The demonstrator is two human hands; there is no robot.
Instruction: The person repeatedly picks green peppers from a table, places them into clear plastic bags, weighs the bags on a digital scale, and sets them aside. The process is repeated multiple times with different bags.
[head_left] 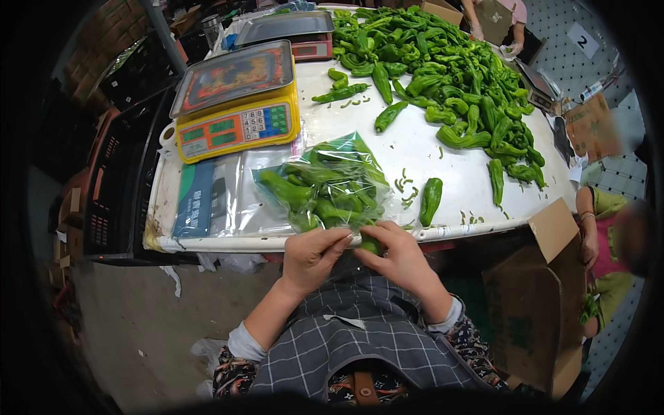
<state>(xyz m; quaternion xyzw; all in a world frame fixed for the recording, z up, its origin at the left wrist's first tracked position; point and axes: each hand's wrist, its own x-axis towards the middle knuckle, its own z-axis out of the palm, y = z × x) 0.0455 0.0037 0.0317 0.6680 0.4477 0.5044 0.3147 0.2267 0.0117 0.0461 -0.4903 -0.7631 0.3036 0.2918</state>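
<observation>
A clear plastic bag (332, 181) filled with green peppers lies on the white table, its mouth towards me. My left hand (315, 255) pinches the near edge of the bag between thumb and fingers. At the right of the mouth, my right hand (398, 257) has its fingers around the bag's edge, close to one green pepper (371, 245). That pepper is partly covered by the fingers and film. Flat plastic bags (249, 194) with printed panels lie left of the filled one. A loose pepper (431, 201) rests right of the bag.
Behind the bag stand a yellow digital scale (236, 104) and a second scale (286, 28). A large heap of green peppers (446, 67) covers the table's far right. An open cardboard box (534, 306) stands at my right. Two other people, one crouching person (602, 244) included, are nearby.
</observation>
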